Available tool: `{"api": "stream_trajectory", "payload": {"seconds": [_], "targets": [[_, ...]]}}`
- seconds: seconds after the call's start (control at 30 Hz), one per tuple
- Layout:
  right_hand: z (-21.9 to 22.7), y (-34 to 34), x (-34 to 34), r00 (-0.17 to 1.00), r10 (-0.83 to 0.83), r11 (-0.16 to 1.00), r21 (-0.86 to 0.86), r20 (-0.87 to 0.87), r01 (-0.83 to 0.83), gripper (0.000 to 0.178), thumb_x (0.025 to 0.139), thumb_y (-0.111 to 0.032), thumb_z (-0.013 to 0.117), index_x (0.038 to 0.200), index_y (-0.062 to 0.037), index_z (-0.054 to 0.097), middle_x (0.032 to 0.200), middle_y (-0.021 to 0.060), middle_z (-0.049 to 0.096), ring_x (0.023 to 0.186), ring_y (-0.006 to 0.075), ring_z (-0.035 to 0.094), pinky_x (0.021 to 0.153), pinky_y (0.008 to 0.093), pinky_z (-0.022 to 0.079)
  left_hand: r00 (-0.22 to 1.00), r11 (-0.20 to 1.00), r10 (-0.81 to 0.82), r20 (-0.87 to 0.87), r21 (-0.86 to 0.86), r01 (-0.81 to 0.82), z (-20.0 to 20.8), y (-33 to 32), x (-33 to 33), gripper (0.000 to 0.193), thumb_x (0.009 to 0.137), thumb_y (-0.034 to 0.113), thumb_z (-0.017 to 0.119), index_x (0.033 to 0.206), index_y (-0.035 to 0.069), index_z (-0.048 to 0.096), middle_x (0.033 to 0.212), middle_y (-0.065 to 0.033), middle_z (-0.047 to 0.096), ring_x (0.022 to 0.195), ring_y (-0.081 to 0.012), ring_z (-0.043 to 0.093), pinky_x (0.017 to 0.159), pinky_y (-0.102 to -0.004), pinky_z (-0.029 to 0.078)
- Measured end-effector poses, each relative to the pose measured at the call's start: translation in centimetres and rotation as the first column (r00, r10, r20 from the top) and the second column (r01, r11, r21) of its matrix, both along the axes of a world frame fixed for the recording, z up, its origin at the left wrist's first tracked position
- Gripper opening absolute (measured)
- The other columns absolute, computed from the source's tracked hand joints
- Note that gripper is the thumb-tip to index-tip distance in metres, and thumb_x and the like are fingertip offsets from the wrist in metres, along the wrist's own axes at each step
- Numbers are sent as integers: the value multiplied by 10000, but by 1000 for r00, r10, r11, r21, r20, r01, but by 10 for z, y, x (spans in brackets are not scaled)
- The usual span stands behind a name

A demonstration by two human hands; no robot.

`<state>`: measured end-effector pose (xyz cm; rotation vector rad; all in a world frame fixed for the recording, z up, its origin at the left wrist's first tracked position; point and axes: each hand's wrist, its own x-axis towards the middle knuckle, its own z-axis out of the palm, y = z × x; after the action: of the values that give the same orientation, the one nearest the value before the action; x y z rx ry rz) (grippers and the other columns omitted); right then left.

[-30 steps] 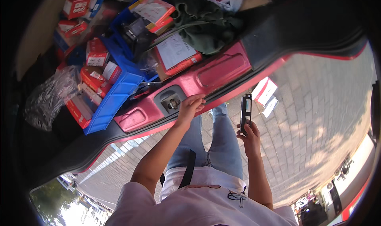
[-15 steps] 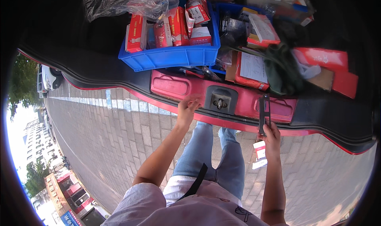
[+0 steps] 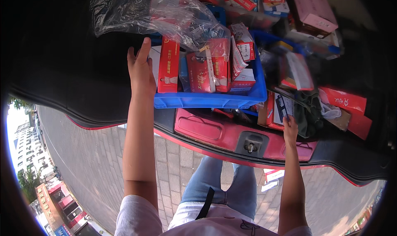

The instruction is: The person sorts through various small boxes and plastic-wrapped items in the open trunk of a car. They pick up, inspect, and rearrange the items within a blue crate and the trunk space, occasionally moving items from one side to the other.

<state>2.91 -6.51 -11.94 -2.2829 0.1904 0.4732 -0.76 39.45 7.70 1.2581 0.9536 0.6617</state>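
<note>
My left hand (image 3: 141, 70) reaches up to the left end of a blue plastic crate (image 3: 206, 101), thumb and fingers apart and nothing seen in them. Some of its fingertips are hard to make out against the dark trunk. Upright red boxes (image 3: 168, 66) stand in the crate, partly covered by a crumpled clear plastic bag (image 3: 124, 12). In my right hand (image 3: 290, 130) is a flat black slotted bar (image 3: 282, 106), perhaps a bracket. It is held in front of a red and white box (image 3: 271, 107), beside a dark green cloth (image 3: 308, 116).
The red car sill with its latch (image 3: 250, 147) runs between me and the trunk. Red cartons (image 3: 345, 99) lie at the right. Farther in are a second blue crate (image 3: 260, 35) and a pink box (image 3: 314, 10). A red and white packet (image 3: 273, 174) lies on the paving.
My left hand has moved from above the sill up and left to the crate's end. The right hand has carried the black bar forward over the trunk. The view has shifted too.
</note>
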Motion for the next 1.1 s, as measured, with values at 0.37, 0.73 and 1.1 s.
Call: {"api": "stream_trajectory", "payload": {"seconds": [0.37, 0.73, 1.1], "targets": [[147, 109, 23, 977, 114, 934, 316, 178, -167, 677, 717, -156, 704, 1299, -39, 378, 1276, 136, 443, 1202, 268, 413, 990, 389, 316, 888, 920, -392, 242, 128, 371, 30, -50, 103, 109, 820, 72, 570, 879, -12, 605, 665, -24, 550, 640, -119, 514, 610, -248, 410], [189, 38, 29, 975, -135, 699, 680, -178, 221, 535, 805, -281, 614, 1226, -29, 399, 1168, 105, 476, 1085, 238, 461, 959, 356, 347, 188, 30, -954, -235, 547, 836, 99, -332, 75, 515, 672, 63, 588, 1168, -20, 480, 961, -123, 546, 949, -242, 551, 792, -357, 439], [167, -103, -21, 569, -686, 120, 700, -454, 704, 298, 912, -274, 485, 1093, -41, 527, 951, 58, 594, 899, 203, 565, 872, 365, 433, 124, -13, -847, -517, 253, 967, -46, -314, -24, 416, 748, 84, 610, 1151, 69, 508, 1130, -106, 505, 968, -304, 539, 814, -395, 465]]}}
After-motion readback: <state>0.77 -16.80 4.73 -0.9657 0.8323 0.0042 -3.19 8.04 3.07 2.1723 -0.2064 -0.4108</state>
